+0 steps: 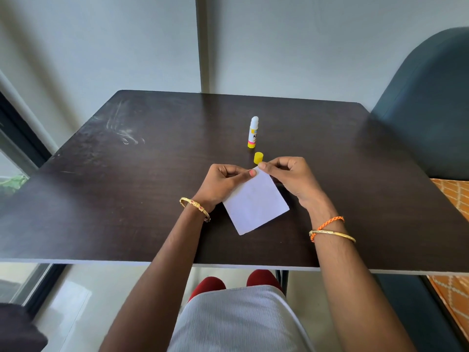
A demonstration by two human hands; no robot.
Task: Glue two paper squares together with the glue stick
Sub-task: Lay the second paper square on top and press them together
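Observation:
White paper (256,203) lies tilted on the dark table (127,186); I cannot tell whether it is one square or two stacked. My left hand (223,182) pinches its far corner, thumb on top. My right hand (289,177) pinches the same corner from the right. Behind my hands the glue stick (253,132) stands upright without its cap, white glue showing at the top. Its yellow cap (258,158) sits on the table just beyond my right fingertips.
A dark padded chair (426,110) stands at the table's right side, with orange patterned fabric (454,196) beside it. A grey wall rises behind the table's far edge. A window frame runs along the left.

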